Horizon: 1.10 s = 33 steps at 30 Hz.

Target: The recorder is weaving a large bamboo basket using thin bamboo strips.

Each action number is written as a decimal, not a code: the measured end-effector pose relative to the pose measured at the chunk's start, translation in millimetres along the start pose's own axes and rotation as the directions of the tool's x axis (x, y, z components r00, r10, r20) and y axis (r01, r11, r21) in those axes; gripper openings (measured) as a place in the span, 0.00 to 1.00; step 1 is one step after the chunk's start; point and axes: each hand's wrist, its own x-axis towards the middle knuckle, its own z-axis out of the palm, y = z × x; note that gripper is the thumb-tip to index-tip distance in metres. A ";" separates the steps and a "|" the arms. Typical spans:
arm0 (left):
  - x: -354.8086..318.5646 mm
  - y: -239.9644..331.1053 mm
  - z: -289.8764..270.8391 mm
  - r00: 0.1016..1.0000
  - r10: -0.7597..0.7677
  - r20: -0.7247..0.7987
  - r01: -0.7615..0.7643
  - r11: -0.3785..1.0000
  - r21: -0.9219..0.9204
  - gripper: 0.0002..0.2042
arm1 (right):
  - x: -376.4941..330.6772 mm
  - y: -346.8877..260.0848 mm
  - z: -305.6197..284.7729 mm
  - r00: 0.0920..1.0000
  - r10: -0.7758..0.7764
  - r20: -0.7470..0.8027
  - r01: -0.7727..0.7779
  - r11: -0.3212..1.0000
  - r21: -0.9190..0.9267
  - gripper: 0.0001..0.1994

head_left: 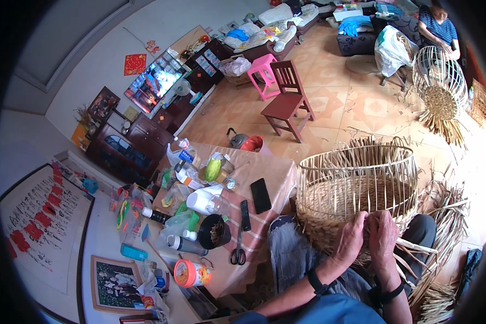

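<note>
A long table under a pink striped cloth (279,171) spans the centre of the frame, while a straw-coloured oval basket with open upright ribs (314,218) sits right of centre, low. Dry tan plant strips (449,229) heap at lower right. From the bottom edge, the left forearm (292,297) slants rightward and the right forearm (397,303) rises steeply; left hand (351,236) and right hand (384,233) meet at the basket's near side, fingers curled, their pinch hidden and impossible to tell.
</note>
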 end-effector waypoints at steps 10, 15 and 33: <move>2.0 -0.2 -8.5 0.988 0.121 -0.095 -0.124 0.992 -0.022 0.11 | -0.7 9.2 1.5 1.000 0.008 0.024 -0.008 1.000 -0.002 0.06; -1.2 -7.0 -8.2 0.984 0.141 -0.106 -0.144 0.989 -0.019 0.10 | -1.5 4.7 -4.8 0.993 -0.068 0.092 0.073 0.996 -0.059 0.08; 9.2 0.1 -30.9 0.966 0.235 0.113 -0.240 0.970 0.036 0.06 | 32.8 22.4 -65.4 0.795 -0.286 0.535 0.449 0.871 -0.201 0.12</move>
